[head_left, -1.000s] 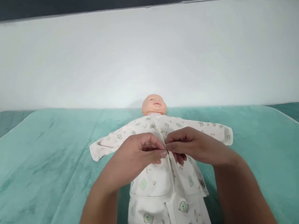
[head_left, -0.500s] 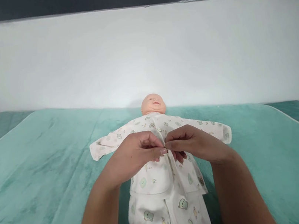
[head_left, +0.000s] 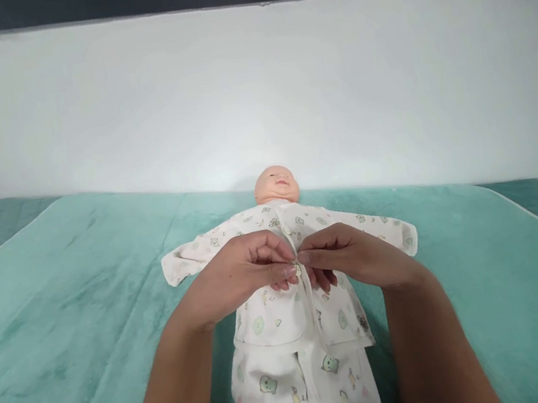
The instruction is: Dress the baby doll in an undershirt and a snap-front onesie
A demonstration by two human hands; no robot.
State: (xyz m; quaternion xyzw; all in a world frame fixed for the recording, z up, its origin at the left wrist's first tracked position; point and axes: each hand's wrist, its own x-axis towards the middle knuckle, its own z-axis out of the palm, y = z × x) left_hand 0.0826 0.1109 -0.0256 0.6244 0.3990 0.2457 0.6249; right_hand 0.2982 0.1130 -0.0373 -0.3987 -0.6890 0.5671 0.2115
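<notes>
A baby doll (head_left: 275, 184) lies on its back, head away from me, arms spread. It wears a white printed shirt (head_left: 266, 320) and matching trousers (head_left: 271, 389). My left hand (head_left: 244, 272) and my right hand (head_left: 352, 255) meet over the doll's chest. Both are closed in a pinch on the shirt's front opening, fingertips touching at a small button (head_left: 297, 268). Another button (head_left: 286, 230) shows just above, near the collar.
The doll rests on a teal plush blanket (head_left: 63, 313) covering a bed. A white wall (head_left: 253, 96) rises directly behind the doll's head. The blanket's pale edges run along the left and right sides.
Both hands stay pinched at the same spot on the chest. The shirt fronts have drawn closer together below my fingers, and a button now shows between the fingertips.
</notes>
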